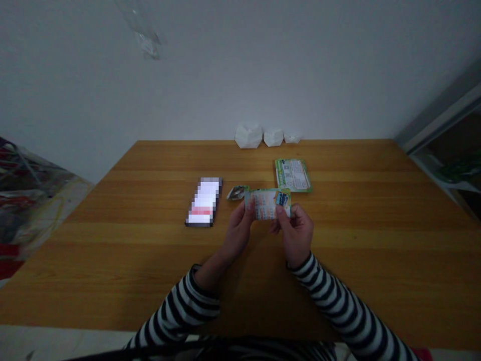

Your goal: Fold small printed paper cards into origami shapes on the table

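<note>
Both my hands hold a small printed packet above the wooden table. My left hand pinches its left edge with thumb and fingers. My right hand grips its right edge, thumb on top. A torn-off foil scrap lies on the table just left of the packet. A second green-edged packet lies flat behind my hands. Both arms wear black and white striped sleeves.
A phone with a lit screen lies left of my hands. Three crumpled white paper lumps sit at the table's far edge by the wall. Cluttered things stand off the table at left, shelving at right.
</note>
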A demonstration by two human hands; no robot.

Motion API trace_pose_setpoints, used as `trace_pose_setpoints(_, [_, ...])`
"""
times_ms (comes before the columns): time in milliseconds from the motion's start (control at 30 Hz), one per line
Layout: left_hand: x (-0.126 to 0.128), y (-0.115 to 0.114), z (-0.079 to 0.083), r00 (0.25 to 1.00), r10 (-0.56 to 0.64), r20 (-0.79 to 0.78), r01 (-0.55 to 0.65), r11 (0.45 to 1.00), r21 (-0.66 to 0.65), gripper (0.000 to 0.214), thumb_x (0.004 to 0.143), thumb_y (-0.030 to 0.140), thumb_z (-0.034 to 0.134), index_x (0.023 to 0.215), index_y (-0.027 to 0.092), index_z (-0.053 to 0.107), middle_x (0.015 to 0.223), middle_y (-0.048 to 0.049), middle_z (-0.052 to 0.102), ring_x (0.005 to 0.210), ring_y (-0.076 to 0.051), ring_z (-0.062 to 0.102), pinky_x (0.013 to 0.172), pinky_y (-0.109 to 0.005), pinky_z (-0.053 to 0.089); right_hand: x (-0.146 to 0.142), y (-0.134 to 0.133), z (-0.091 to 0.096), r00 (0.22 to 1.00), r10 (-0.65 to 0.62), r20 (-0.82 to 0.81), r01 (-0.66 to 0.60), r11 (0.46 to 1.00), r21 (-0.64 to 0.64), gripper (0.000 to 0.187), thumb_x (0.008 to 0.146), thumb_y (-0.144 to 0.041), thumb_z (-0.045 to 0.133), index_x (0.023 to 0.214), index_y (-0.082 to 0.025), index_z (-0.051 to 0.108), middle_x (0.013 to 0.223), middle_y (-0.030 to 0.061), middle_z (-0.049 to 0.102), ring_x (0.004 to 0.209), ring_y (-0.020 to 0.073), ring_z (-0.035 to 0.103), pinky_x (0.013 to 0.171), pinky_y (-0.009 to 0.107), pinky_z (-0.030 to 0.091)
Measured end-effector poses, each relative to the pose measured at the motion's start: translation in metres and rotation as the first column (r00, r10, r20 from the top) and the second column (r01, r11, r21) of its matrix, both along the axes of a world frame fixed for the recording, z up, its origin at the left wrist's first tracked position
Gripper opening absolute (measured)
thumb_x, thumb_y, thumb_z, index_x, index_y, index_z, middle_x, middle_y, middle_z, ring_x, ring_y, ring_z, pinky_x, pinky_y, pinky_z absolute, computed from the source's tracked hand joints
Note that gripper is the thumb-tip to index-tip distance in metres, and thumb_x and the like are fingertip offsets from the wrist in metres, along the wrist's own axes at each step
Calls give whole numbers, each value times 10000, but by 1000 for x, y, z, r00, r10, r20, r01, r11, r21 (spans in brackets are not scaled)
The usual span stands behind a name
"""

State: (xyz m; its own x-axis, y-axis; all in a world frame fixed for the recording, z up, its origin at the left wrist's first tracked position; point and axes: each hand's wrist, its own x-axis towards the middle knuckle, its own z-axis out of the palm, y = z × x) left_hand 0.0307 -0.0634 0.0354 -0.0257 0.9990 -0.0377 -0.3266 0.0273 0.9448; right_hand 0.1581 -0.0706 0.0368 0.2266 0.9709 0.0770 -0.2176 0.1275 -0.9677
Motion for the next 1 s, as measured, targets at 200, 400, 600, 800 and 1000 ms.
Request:
trace_pose_setpoints(200, [0,-1,-5,999,-6,34,7,1000,-2,427,871,569,635,981,163,710,928,-69,718,948,-217,657,837,-303,530,-2,-3,1,1000,-19,-12,19,1000,-19,387,863,-482,689,699,-229,447,465,-88,539,345,78,490,340,173,384])
trace_pose_setpoints(400, [2,-3,0,999,2,38,-1,1000,-9,418,874,564,633,973,165,713,952,-65,721,916,-197,654,837,-295,524,-2,-2,0,999,-32,16,32,999,-8,411,836,-477,716,662,-223,444,451,-90,505,344,66,454,329,161,361])
trace_pose_setpoints(600, [2,-2,1,999,14,41,-12,999,-30,438,860,581,637,970,164,711,935,-70,725,907,-201,662,820,-300,534,-2,-3,0,999,-32,22,33,999,-30,417,834,-484,715,659,-225,439,447,-91,495,339,63,443,320,154,346])
trace_pose_setpoints(800, [3,-3,3,998,2,60,-1,1000,-15,460,862,591,629,1025,169,711,969,-78,734,968,-224,675,827,-313,553,-3,-4,2,999,-43,20,44,999,-20,428,839,-493,708,656,-232,423,454,-92,497,326,63,435,307,158,336])
trace_pose_setpoints(1000, [2,-3,1,998,-11,57,11,1000,-6,450,882,580,610,1019,163,710,987,-82,739,971,-228,681,848,-315,557,-2,-4,2,999,-40,4,40,999,-25,420,842,-485,710,655,-224,439,457,-87,505,335,62,439,315,154,339])
